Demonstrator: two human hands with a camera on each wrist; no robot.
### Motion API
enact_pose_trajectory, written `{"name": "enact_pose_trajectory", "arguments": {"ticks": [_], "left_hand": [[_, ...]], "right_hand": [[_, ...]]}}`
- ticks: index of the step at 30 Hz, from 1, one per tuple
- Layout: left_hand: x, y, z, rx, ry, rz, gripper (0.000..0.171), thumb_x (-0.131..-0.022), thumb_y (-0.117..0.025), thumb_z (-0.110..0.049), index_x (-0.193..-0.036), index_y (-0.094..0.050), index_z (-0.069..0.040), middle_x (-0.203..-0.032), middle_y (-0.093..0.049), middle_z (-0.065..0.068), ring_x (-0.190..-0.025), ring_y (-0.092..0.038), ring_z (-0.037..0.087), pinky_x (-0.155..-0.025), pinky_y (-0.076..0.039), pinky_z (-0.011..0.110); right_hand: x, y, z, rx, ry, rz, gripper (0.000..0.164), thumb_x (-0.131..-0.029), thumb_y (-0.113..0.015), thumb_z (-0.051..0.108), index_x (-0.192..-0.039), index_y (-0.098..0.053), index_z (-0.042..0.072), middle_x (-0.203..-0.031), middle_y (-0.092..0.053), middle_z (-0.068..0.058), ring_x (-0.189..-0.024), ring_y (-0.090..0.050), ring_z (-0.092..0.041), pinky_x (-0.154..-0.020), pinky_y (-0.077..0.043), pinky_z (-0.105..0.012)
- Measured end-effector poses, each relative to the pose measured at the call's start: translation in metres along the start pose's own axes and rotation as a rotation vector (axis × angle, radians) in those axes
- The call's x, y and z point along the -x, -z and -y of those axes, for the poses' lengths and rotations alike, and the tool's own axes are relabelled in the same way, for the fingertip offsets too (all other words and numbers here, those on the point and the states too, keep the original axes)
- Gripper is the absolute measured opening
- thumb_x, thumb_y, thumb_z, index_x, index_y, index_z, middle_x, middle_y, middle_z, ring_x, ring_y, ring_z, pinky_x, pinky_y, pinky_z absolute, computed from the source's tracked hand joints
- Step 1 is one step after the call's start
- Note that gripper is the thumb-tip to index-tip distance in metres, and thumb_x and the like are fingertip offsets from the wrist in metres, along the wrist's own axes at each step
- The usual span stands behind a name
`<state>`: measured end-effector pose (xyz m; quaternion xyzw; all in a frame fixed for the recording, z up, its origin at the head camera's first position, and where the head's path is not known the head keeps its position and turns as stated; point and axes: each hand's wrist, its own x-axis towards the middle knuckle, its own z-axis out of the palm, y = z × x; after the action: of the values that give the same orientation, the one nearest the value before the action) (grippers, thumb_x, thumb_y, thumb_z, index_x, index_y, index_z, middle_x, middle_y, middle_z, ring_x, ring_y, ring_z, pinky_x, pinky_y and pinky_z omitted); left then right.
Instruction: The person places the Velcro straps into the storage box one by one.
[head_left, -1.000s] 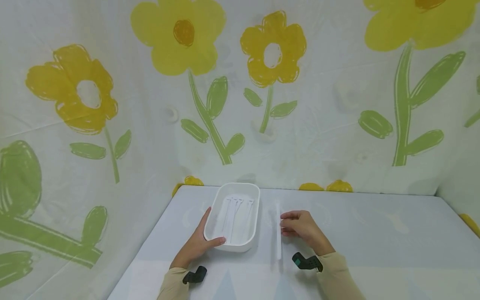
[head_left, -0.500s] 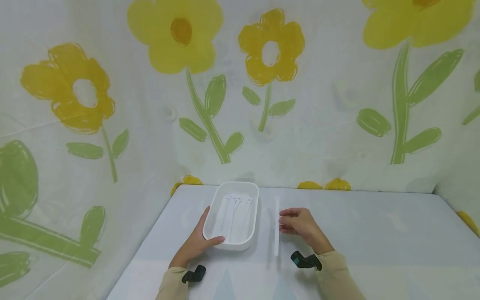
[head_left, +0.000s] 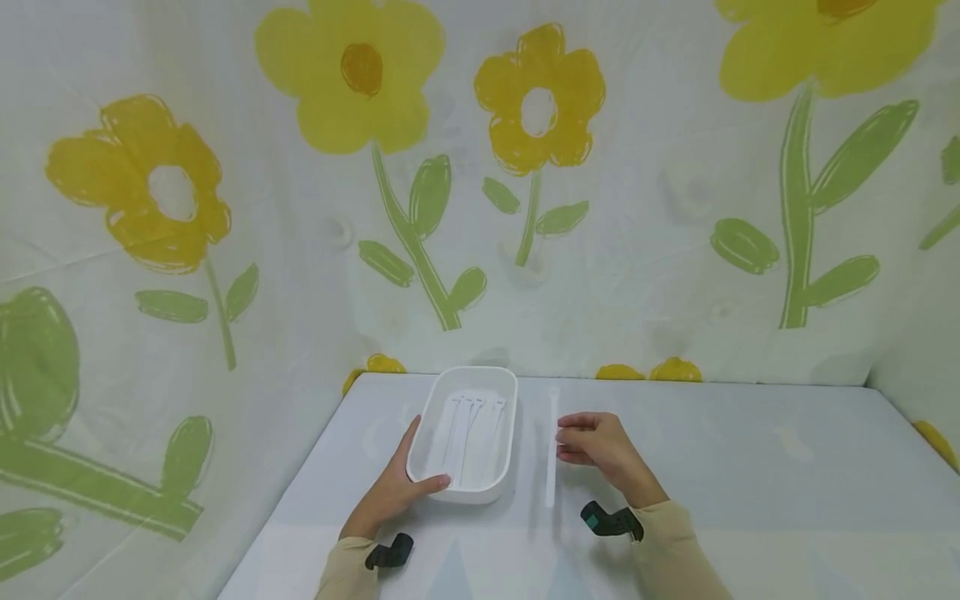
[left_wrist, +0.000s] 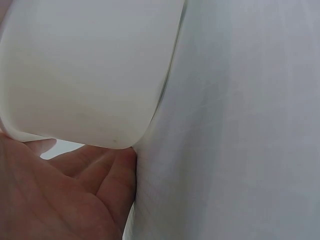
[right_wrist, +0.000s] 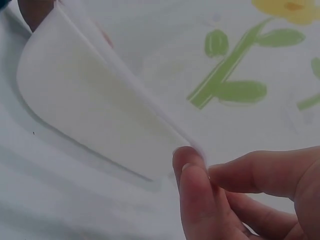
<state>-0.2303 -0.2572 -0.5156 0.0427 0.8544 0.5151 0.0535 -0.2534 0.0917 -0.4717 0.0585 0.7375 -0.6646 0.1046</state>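
Observation:
A white rectangular tray with rounded corners [head_left: 491, 493] stands on the table. My left hand [head_left: 393, 487] grips its near left corner, thumb over the rim and fingers along the outer side. In the left wrist view those fingers [left_wrist: 116, 187] reach to the tray's lower edge. Inside the tray lie several thin white strips with small heads [head_left: 468, 429], like cable ties. My right hand [head_left: 603, 446] pinches a long, narrow white strip [head_left: 551, 479] between thumb and fingers, to the right of the tray. In the right wrist view the strip overlaps the tray's side wall [right_wrist: 100, 100].
The pale table [head_left: 750, 467] extends to the right of my right hand. White cloth walls [head_left: 637, 292] with printed yellow flowers enclose the back and sides. A black band [head_left: 390, 552] sits on my left wrist and another black band [head_left: 611, 521] on my right.
My right hand, holding the strip, has shifted slightly away from me and to the left. My left hand keeps its grip, and the tray stays in place.

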Motion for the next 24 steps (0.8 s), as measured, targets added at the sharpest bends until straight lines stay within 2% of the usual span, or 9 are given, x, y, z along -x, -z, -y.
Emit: {"name": "enact_pose_trajectory", "arguments": {"ticks": [8,24], "left_hand": [[0.001,0.000,-0.002,-0.013,0.005,-0.009,0.123,-0.078,-0.089,-0.036,-0.168,-0.005,-0.024,-0.175,-0.016,0.013,-0.156,-0.028,0.042,-0.122,-0.023,0.070],[0.003,0.000,-0.005,-0.056,0.034,-0.010,0.122,-0.079,-0.088,-0.039,-0.168,-0.005,-0.026,-0.175,-0.012,0.012,-0.157,-0.025,0.043,-0.122,-0.025,0.070]], "right_hand": [[-0.004,-0.006,0.011,-0.011,0.023,0.016,0.031,-0.094,-0.071,0.009,-0.122,-0.067,-0.005,-0.103,-0.073,-0.017,-0.077,-0.073,-0.018,-0.076,-0.064,-0.032],[-0.018,-0.020,0.037,-0.028,0.053,0.056,0.031,-0.095,-0.071,0.009,-0.123,-0.067,-0.004,-0.106,-0.072,-0.018,-0.077,-0.074,-0.017,-0.078,-0.064,-0.032]]}}
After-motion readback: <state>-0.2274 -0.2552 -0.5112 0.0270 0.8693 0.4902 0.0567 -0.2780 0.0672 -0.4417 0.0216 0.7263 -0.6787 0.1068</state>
